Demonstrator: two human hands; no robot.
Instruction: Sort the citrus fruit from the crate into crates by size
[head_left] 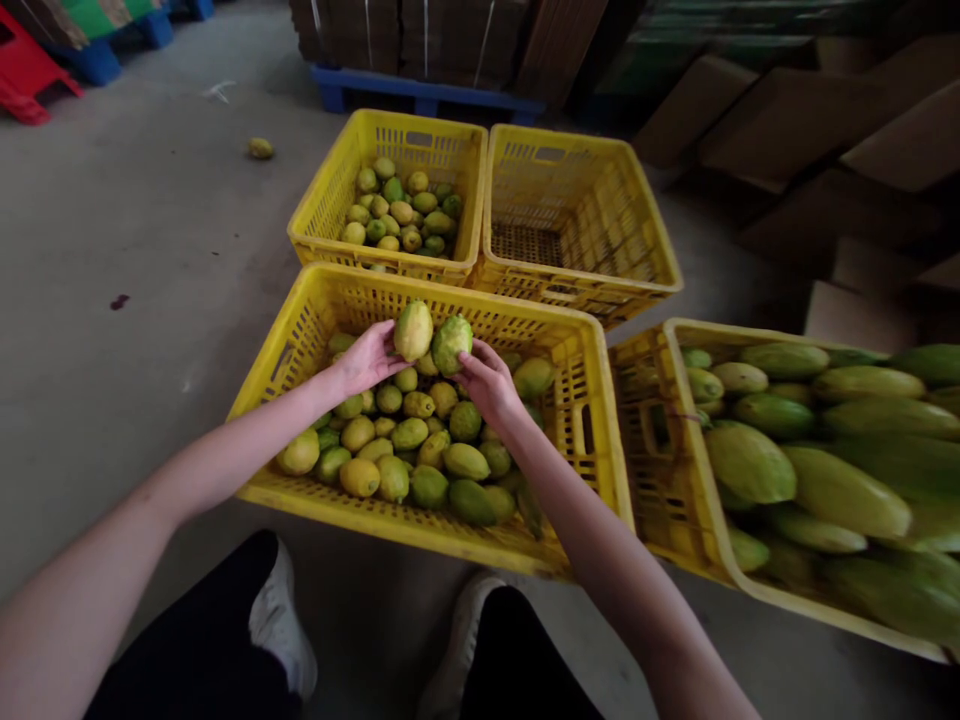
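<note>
A pale fruit (414, 330) is held in the left hand (369, 358), a greener fruit (451, 345) (bumpy-skinned) in the right hand (491, 380), each grip closed only to its fruit's width. Both are held above the near crate (420, 532), toward twelve o'clock; larger fruits (847, 490) are crated at three o'clock.

Looks like produce whse., judging by 4 yellow crates (420, 533), mostly w/ fruit (466, 461), cardboard (795, 120) & loaded blue pallet (427, 90).
</note>
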